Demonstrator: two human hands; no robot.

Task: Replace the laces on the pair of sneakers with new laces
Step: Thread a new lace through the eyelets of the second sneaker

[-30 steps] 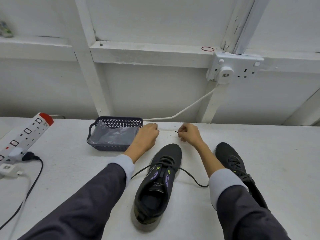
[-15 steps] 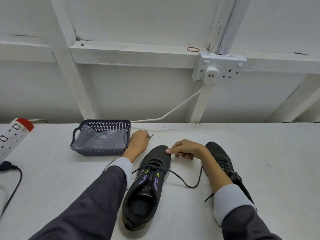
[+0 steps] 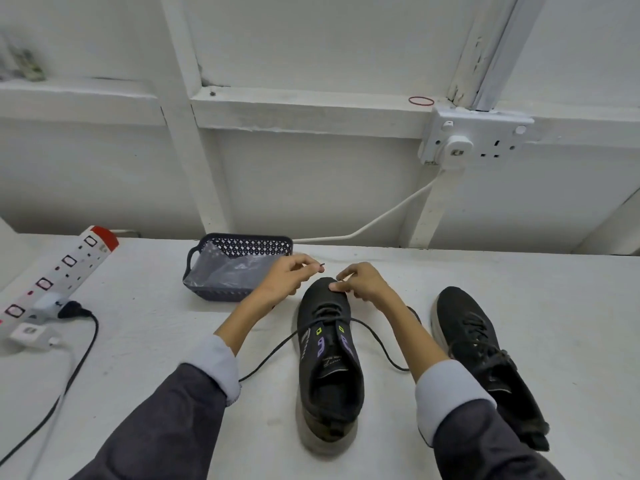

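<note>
The black mesh sneaker with purple tongue marks [image 3: 329,362] sits toe-away on the white tabletop [image 3: 571,323] between the forearms, and a second black sneaker [image 3: 481,348] lies just to its right. The left hand [image 3: 287,277] pinches one stiff tip of the black round-cord lace [image 3: 266,358] above the toe. The right hand [image 3: 360,284] is curled at the toe, and I think it pinches the other end. The cord looks limp, light and slightly slick, so I'd hold it by the hard tips for threading.
</note>
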